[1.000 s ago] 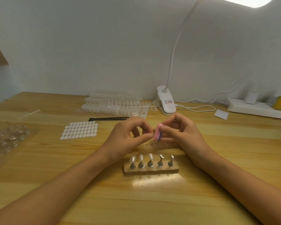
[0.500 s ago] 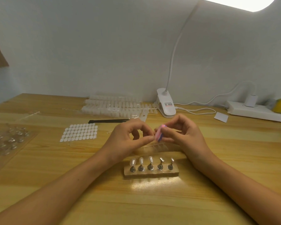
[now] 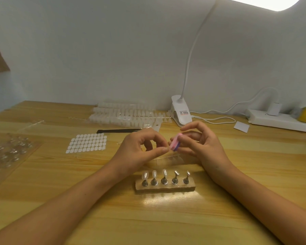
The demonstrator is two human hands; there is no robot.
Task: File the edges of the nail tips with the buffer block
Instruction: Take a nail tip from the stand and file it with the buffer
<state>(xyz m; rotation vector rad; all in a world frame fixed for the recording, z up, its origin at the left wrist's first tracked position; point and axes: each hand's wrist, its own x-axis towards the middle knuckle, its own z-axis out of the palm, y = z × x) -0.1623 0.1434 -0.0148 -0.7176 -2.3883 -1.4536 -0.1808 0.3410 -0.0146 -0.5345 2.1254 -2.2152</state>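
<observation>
Your right hand (image 3: 200,145) pinches the pink-and-purple buffer block (image 3: 175,145) | your left hand (image 3: 140,150) meets its edge, thumb and forefinger pinched, contents too small to tell | both above the table (image 3: 166,220), behind the wooden stand (image 3: 166,188) of five pegs.

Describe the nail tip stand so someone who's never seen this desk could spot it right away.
On the wooden desk, come straight toward the near edge from the white clip lamp. There sits the nail tip stand: a wooden block with five metal pegs in a row. Unlike the nail-tip strips by the wall, it holds tips singly on upright pegs.
</observation>
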